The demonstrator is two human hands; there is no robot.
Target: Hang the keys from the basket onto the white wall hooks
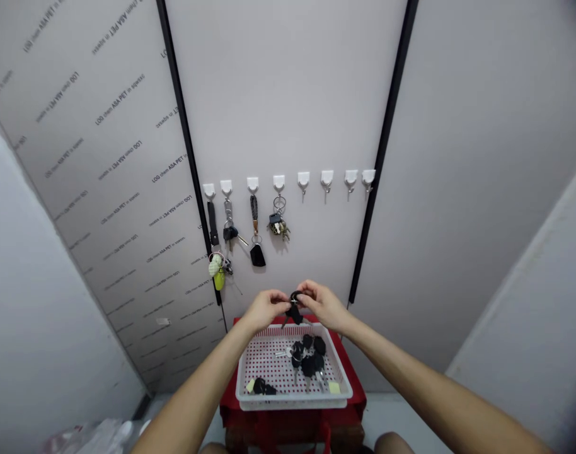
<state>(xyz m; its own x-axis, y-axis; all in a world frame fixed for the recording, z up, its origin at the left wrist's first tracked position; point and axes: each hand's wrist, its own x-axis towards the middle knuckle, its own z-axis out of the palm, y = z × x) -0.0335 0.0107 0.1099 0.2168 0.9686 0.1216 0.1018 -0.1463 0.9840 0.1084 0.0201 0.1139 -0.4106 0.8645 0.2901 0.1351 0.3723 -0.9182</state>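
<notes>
My left hand (265,308) and my right hand (322,303) meet above the far edge of a white perforated basket (254,394). Both pinch a black key bunch (295,308) with a ring between their fingertips. Inside the basket lie several black keys (309,358) and more dark key fobs (263,387). On the wall ahead runs a row of white hooks (303,179). The left hooks carry key sets: one with a green tag (218,267), one with a black key (230,231), one on a braided strap (256,233), one small bunch (278,224).
The basket rests on a red cloth-covered stand (354,388). Several hooks on the right of the row (349,178) hang bare. Black vertical strips (385,139) divide the grey wall panels. Crumpled plastic (87,436) lies at the lower left.
</notes>
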